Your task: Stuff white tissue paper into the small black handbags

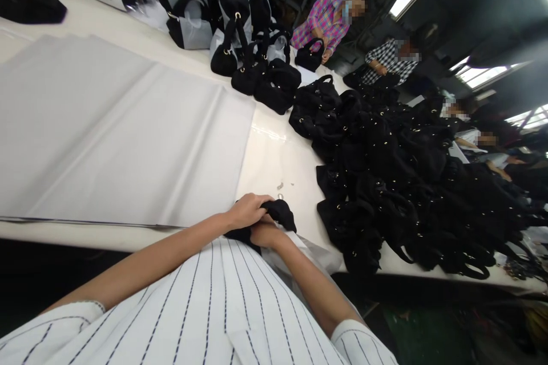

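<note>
A small black handbag (280, 214) lies at the table's front edge, close against my striped shirt. My left hand (249, 211) is closed over its upper edge, the fingers curled round the black fabric. Just below it, my right hand (264, 235) reaches in against the bag, and its fingers are hidden by the bag and the left hand. Thin translucent wrapping sheet (323, 254) lies beside and under the right forearm. To the left of the bag is a wide stack of pale grey sheets (128, 131).
A large heap of black handbags (385, 165) covers the table's right side. Bags stuffed with grey paper (188, 23) stand along the far edge. Several people work beyond the table, one in a pink plaid shirt (323, 14). Small scraps (280, 186) lie on the white tabletop (278, 148).
</note>
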A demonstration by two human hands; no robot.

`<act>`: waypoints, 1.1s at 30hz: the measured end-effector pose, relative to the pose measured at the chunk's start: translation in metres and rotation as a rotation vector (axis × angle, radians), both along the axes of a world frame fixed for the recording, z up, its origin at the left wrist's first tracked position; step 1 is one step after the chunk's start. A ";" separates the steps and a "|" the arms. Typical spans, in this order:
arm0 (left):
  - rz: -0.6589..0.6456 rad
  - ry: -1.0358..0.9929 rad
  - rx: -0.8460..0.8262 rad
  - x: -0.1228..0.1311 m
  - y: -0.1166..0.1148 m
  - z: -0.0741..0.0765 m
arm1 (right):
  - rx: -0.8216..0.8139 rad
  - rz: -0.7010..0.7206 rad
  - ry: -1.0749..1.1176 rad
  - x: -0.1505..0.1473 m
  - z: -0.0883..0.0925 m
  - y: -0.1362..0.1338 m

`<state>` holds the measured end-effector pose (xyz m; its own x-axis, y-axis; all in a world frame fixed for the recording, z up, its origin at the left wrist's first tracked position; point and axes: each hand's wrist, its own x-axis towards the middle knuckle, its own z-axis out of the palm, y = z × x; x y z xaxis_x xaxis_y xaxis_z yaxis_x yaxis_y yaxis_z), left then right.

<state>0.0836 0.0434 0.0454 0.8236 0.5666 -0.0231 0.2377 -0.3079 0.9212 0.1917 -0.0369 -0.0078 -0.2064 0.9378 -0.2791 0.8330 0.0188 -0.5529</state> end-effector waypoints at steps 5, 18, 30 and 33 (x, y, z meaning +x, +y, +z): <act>-0.124 0.050 -0.368 -0.018 0.038 -0.008 | -0.019 0.096 0.059 0.018 0.022 -0.012; -0.011 0.169 -0.306 -0.022 0.045 -0.098 | -0.129 -0.020 0.021 0.001 0.019 -0.017; -0.006 0.301 -0.124 -0.022 0.046 -0.115 | 0.013 -0.255 0.292 -0.006 0.070 -0.053; 0.109 0.376 -0.068 -0.035 0.037 -0.118 | -0.193 -0.504 0.549 0.013 0.093 -0.083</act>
<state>0.0483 0.0803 -0.0723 0.6862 0.6369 -0.3516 0.5898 -0.2041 0.7813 0.2043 -0.1197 0.0854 0.0768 0.9004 -0.4282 0.3204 -0.4290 -0.8446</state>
